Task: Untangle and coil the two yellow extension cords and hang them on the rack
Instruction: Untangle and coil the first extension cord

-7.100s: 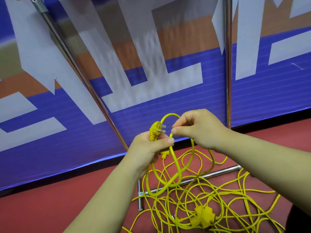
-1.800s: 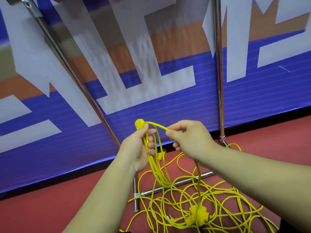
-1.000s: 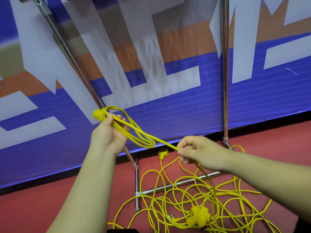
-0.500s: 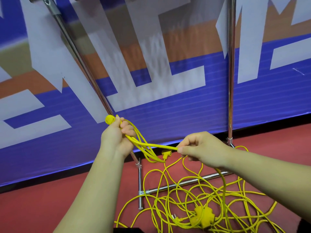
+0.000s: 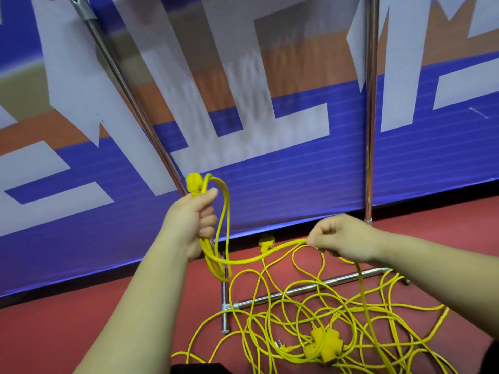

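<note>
**Coil in the left grip, loose cord pinched in the right**

The left grip is curled tight round a small coil of yellow cord, held up in front of the banner. A yellow plug sticks out above its thumb. The loops hang down on the right of the fist and below it.

From the bottom of the coil one cord sags and runs right to the right grip. That grip pinches it between thumb and fingertips, with the other fingers curled in. The two grips are well apart, the right one a little lower.

Past the right grip the cord drops to the red floor and into a tangle of yellow loops, near and right. The tangle lies across the low bar of the rack. A socket block sits in its near part.

A second plug shows just behind the sagging cord, by the foot of the banner. Whether it hangs or rests there cannot be told.

One rack pole slants up to the left behind the left grip. The other stands upright just beyond the right grip.
</note>
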### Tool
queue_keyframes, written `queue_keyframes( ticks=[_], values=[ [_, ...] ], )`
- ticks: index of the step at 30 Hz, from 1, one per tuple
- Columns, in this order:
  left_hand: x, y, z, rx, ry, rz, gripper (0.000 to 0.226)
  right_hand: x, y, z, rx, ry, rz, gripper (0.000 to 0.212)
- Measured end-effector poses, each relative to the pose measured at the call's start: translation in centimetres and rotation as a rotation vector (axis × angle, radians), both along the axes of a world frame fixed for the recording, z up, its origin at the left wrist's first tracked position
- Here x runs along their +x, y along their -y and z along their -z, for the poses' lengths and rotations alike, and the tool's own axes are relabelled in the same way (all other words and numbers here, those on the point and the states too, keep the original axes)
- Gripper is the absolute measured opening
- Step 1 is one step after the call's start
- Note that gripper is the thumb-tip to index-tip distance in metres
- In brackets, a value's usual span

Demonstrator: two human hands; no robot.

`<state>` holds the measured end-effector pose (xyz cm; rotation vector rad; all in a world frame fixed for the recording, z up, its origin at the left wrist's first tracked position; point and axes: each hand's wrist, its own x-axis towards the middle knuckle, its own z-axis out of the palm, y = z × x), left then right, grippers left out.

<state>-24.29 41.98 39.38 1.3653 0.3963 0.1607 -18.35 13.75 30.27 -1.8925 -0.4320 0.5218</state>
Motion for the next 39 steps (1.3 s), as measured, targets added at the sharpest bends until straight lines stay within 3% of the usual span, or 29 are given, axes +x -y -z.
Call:
queue_keyframes(
  ticks=[3, 6, 8, 12, 16, 19, 22, 28, 35, 39],
  values=[
    [-0.3, 2.8, 1.1, 0.216, -0.061, 0.091, 0.027, 0.5, -0.1, -1.6, 0.016, 0.083, 0.088, 0.016],
    [-0.3, 4.9, 2.2, 0.319, -0.115, 0.157, 0.013, 0.6, -0.4, -3.1, 0.059, 0.153, 0.147, 0.014],
    [-0.2, 5.9, 2.9, 0.332, -0.130, 0.188, 0.009, 0.5, -0.7, -3.8, 0.084, 0.191, 0.173, 0.013],
    [-0.2, 7.6, 3.5, 0.281, -0.115, 0.235, 0.024, 0.3, -0.6, -4.9, 0.157, 0.197, 0.195, 0.011],
    [-0.1, 8.6, 3.6, 0.238, -0.116, 0.316, 0.019, 0.5, -0.5, -5.1, 0.182, 0.217, 0.232, 0.013],
    [-0.1, 9.4, 3.7, 0.337, -0.061, 0.324, 0.009, 0.7, -0.4, -5.1, 0.215, 0.213, 0.241, 0.014],
    [0.3, 9.7, 2.9, 0.436, 0.025, 0.231, 0.016, 0.8, -0.2, -5.8, 0.251, 0.212, 0.188, 0.010],
    [1.6, 5.8, 0.3, 0.274, 0.164, -0.033, 0.026, 1.4, 1.8, -5.8, 0.288, 0.070, 0.009, 0.014],
    [2.4, 1.3, -1.0, -0.027, 0.288, -0.175, 0.030, 2.0, 2.3, -2.1, 0.143, -0.059, -0.102, 0.018],
    [2.1, -0.6, -0.9, -0.057, 0.306, -0.199, 0.026, 1.8, 2.7, -0.6, 0.101, -0.157, -0.103, 0.022]
  ],
)
